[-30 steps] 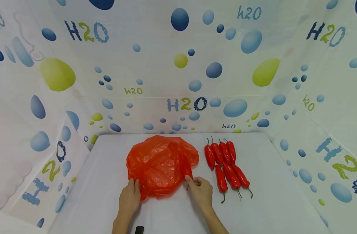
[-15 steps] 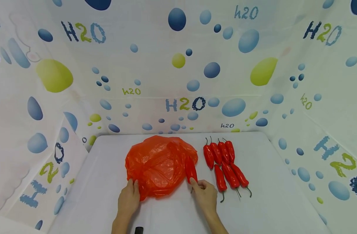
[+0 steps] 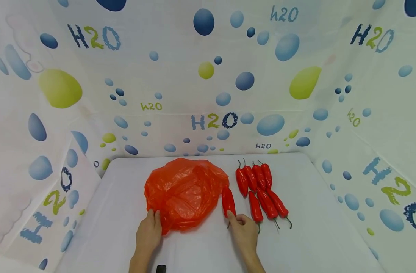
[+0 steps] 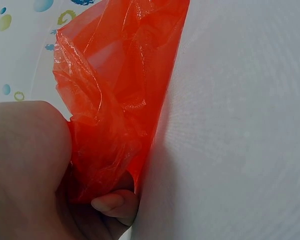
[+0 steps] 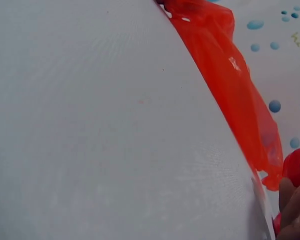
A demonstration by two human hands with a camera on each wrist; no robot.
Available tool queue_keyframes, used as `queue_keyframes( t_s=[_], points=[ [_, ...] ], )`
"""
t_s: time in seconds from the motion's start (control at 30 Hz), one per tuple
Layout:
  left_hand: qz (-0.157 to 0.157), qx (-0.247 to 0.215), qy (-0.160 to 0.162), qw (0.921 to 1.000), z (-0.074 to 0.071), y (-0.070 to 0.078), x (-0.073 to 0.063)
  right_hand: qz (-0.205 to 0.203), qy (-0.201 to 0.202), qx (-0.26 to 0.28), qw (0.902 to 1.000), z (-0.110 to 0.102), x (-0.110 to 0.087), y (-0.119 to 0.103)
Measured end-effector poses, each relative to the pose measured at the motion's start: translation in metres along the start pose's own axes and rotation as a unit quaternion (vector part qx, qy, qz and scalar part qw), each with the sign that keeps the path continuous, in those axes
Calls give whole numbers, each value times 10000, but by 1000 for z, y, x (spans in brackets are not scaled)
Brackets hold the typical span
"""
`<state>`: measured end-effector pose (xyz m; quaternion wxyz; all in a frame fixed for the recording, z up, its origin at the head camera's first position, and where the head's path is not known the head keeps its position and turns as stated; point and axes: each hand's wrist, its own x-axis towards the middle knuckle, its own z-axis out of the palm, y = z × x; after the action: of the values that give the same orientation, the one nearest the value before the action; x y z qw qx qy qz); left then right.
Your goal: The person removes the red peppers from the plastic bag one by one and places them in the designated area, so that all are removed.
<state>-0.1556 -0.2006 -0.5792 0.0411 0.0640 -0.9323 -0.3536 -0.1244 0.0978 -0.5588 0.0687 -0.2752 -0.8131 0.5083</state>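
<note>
A crinkled orange-red plastic bag (image 3: 187, 193) lies on the white table. My left hand (image 3: 149, 231) grips the bag's near left edge; in the left wrist view, its fingers are curled around the thin plastic (image 4: 109, 110). Just right of the bag, my right hand (image 3: 244, 234) pinches a glossy red chili pepper (image 3: 229, 201) near its stem end, tip pointing away from me. At the right edge of the right wrist view, the fingers (image 5: 293, 210) show beside red pepper skin (image 5: 293, 167); most of that hand is cut off.
To the right of the held pepper lie several red chili peppers (image 3: 241, 183) in a back row, with three more (image 3: 267, 204) in front. A small black object (image 3: 161, 269) sits at the near edge. A patterned cloth (image 3: 215, 94) rises behind the white table (image 3: 313, 212).
My right hand has drawn the pepper out from the bag's right side and moved it right, toward the other peppers. The left hand still holds the bag's edge.
</note>
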Motion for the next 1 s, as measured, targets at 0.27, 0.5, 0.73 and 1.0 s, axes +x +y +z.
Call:
queue_keyframes(
  t_s=[0.27,0.5,0.73,1.0],
  points=[
    [-66,-45,-123,9999,-2,0,0,212,76,-214,9995,-5,1,6],
    [-178,-64,-248,9995,-5,1,1,102,236,-374,9990,-14,1,13],
    [-109,-60,-162,9998,-3,0,1,72,446,-528,9976,-26,5,18],
    [-52,-61,-87,9999,-3,1,0,-101,647,-716,9953,-37,12,30]
  ],
)
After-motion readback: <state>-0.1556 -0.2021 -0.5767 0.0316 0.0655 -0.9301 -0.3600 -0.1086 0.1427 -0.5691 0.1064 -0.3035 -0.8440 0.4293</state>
